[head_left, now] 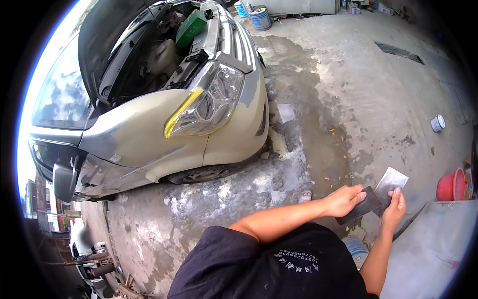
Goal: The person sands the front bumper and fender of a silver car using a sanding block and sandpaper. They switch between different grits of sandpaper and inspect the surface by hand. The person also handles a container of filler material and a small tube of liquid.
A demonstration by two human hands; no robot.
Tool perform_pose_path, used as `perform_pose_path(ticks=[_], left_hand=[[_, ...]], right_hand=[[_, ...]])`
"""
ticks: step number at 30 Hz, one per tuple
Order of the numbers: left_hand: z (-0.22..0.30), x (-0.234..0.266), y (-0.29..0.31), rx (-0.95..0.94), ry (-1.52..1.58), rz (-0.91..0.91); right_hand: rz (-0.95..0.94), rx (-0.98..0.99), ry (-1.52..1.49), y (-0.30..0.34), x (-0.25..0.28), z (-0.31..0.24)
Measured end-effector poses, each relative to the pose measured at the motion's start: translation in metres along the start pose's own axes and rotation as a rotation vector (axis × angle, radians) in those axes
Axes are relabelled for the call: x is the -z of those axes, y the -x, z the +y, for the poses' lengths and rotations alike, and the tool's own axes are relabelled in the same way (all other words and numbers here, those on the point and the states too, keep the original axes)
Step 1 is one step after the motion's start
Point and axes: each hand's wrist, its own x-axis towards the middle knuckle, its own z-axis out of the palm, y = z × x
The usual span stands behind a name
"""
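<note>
Both my hands are in front of me at the lower right, close together. My left hand [343,200] pinches a dark sheet of sandpaper [362,208] at its edge. Between the thumb and fingers of my right hand [394,209] is a second sheet, a pale grey piece of sandpaper [392,180] with a shiny upper part and a darker lower part. The two sheets overlap or meet at their edges; whether they are joined I cannot tell. To the left stands a car [149,119] with patches of cream and grey on its bodywork.
Yellow tape [181,114] edges the headlight [214,97]. The hood [97,45] is raised, and a green box [191,28] sits over the engine bay. A bucket [355,247] stands beside me, a red basin [450,185] and small can [437,123] to the right. The concrete floor [318,124] has wet patches.
</note>
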Motion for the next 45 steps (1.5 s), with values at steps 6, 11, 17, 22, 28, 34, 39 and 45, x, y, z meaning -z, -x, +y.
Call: perform_pose_path(ticks=[6,11,17,22,28,34,39,45], left_hand=[[0.013,0.001,-0.061,-0.059,-0.130,-0.170],[0.022,-0.028,-0.118,-0.098,-0.246,-0.220],[0.033,-0.083,-0.212,-0.041,-0.204,-0.091],[0.056,-0.135,-0.307,0.159,0.088,0.204],[0.090,-0.220,-0.396,0.272,0.125,0.101],[0.095,-0.252,-0.453,0.201,1.068,-0.131],[0.085,-0.249,-0.506,0.178,1.231,-0.069],[0.117,-0.215,-0.572,0.323,1.282,0.130]], right_hand=[[-0.467,0.079,0.041,-0.042,0.016,-0.036],[-0.621,0.216,0.247,-0.094,0.035,-0.007],[-0.585,0.247,0.154,-0.185,0.099,0.038],[-0.515,0.058,0.064,-0.281,0.199,0.110],[-0.592,-0.022,-0.019,-0.387,0.281,0.115],[-0.522,0.012,-0.287,-0.458,0.287,0.106],[-0.684,0.063,-0.047,-0.512,0.275,0.101],[-0.565,-0.088,-0.138,-0.588,0.248,0.129]])
